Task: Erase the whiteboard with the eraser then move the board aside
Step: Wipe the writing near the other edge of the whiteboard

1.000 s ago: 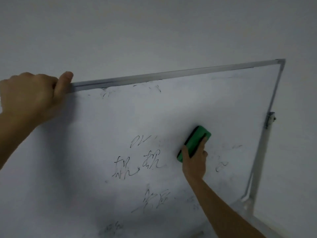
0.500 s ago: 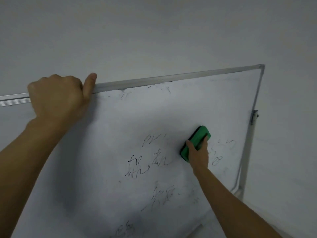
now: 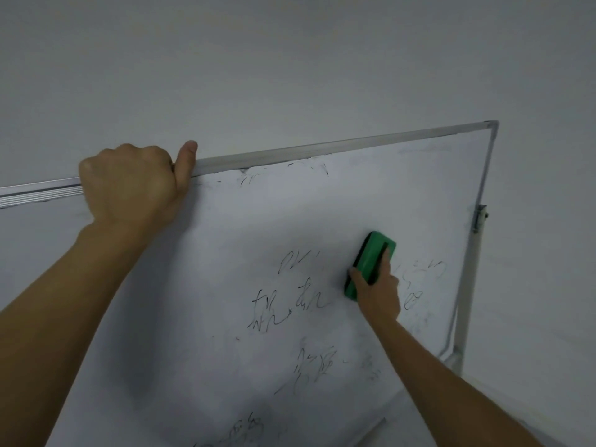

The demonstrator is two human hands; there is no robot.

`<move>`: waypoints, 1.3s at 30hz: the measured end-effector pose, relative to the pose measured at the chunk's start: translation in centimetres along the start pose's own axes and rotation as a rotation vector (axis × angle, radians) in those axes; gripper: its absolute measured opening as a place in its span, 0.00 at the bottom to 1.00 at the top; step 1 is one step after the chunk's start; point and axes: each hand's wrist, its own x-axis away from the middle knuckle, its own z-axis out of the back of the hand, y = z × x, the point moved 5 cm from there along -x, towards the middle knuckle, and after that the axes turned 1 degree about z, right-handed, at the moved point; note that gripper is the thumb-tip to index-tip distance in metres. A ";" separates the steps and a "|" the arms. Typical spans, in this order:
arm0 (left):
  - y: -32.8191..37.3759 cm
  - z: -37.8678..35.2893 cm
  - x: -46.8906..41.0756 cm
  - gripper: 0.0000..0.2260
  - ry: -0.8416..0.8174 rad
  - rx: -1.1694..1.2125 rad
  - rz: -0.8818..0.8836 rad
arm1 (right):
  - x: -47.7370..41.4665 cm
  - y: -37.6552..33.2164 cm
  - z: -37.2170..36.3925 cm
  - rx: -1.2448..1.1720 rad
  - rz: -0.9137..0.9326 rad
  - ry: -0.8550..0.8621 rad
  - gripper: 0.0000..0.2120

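Your left hand (image 3: 129, 185) is gripping whiteboard (image 3: 225, 253) top | right hand (image 3: 377, 291) is gripping eraser (image 3: 371, 256) | pushing hard, you're risking tipping it.

Showing a whiteboard (image 3: 322, 214) hanging by a bracket (image 3: 480, 218) on a grey stand post (image 3: 467, 285) at its right edge; carrying black marker strokes (image 3: 267, 304) scattered over its middle and lower face, with a green eraser (image 3: 375, 245) lying flat against it right of centre, among the strokes
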 end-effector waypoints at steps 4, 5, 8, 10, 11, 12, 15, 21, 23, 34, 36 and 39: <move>0.2 -0.3 0.0 0.32 -0.013 0.010 0.020 | 4.0 -1.8 -2.4 -0.038 0.043 -0.018 0.43; 0.1 -0.3 0.0 0.32 -0.010 0.011 0.022 | 6.9 -2.2 -3.5 0.014 0.151 -0.045 0.43; 0.0 -0.1 0.0 0.32 -0.031 0.018 0.038 | 14.2 -2.0 -5.7 0.168 0.522 -0.208 0.42; 0.0 0.0 0.0 0.31 -0.052 0.021 0.041 | 14.4 -0.9 -5.5 0.251 0.675 -0.233 0.40; -0.1 0.2 0.1 0.31 -0.055 0.022 0.046 | 13.0 -0.6 -4.7 0.284 0.694 -0.192 0.40; 0.0 0.3 0.1 0.31 -0.059 0.024 0.048 | 10.9 -0.5 -3.7 0.279 0.639 -0.138 0.40; 0.4 0.3 0.0 0.31 -0.072 0.023 0.046 | 3.2 -0.1 -0.8 0.088 0.165 -0.081 0.43; 0.7 -0.2 -0.1 0.31 -0.089 -0.007 0.058 | 8.4 -3.8 -3.2 0.089 0.299 -0.048 0.44; 0.4 -0.1 -0.1 0.31 -0.079 -0.018 0.054 | 14.4 -4.7 -5.4 0.205 0.671 -0.120 0.42; 0.7 0.4 0.0 0.30 -0.076 -0.031 0.027 | 3.6 -4.6 -1.0 -0.113 0.028 -0.009 0.42; 0.7 0.2 0.0 0.30 -0.072 -0.027 0.034 | 7.5 -6.1 -2.4 -0.004 0.272 0.024 0.42; 0.3 0.2 0.0 0.30 -0.081 -0.031 0.053 | 15.4 -6.2 -5.7 0.221 0.767 -0.046 0.41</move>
